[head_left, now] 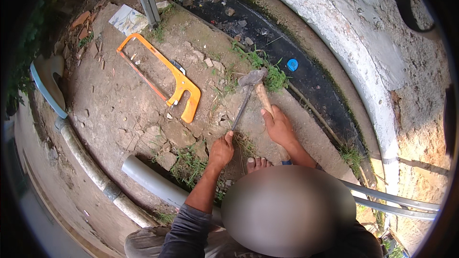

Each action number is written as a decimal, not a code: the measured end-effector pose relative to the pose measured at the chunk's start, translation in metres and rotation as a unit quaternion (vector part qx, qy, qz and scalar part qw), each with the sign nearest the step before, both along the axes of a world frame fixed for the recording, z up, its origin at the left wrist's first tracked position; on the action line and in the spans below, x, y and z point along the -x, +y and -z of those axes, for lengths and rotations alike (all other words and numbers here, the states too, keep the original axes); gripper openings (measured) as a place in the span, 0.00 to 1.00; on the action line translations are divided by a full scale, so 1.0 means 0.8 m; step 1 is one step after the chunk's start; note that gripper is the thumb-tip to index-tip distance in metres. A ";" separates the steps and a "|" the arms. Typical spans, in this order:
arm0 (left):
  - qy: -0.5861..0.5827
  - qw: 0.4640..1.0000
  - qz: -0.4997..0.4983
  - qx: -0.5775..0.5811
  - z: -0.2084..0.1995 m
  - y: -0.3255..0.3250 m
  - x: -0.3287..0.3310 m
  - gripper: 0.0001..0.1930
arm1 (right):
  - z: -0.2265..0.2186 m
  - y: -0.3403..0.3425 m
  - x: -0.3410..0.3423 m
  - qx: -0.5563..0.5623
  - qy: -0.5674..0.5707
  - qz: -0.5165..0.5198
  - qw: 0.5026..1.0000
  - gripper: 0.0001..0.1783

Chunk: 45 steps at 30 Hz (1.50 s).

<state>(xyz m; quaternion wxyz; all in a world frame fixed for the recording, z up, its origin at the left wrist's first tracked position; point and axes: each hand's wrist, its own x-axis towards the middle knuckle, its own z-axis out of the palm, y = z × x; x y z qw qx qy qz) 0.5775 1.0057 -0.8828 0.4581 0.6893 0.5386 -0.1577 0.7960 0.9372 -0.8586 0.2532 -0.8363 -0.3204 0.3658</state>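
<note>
Forward from the left grip, a dark rod toward the hammer

The left arm wears a dark charcoal sleeve, creased, its edge circling the forearm. The left hand and right hand are bare. Wrinkled trousers look greyish khaki, though the dim rim blurs their shade. Rounded bare toes show nearby.
</note>
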 end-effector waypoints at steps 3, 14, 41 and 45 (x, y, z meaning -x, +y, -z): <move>-0.005 1.000 -0.008 -0.017 0.007 0.001 0.000 0.36 | -0.052 0.028 -0.010 -0.123 0.078 0.144 0.979 0.23; -0.023 0.997 0.002 -0.070 0.013 0.013 0.000 0.34 | 0.007 0.008 -0.028 -0.005 0.108 0.112 0.988 0.19; -0.084 0.984 -0.084 -0.137 -0.045 0.013 0.035 0.21 | -0.121 0.014 0.005 -0.123 -0.027 0.022 0.992 0.17; -0.049 0.985 -0.082 -0.144 -0.016 -0.009 0.033 0.19 | -0.100 0.000 0.003 -0.079 -0.013 0.015 0.997 0.21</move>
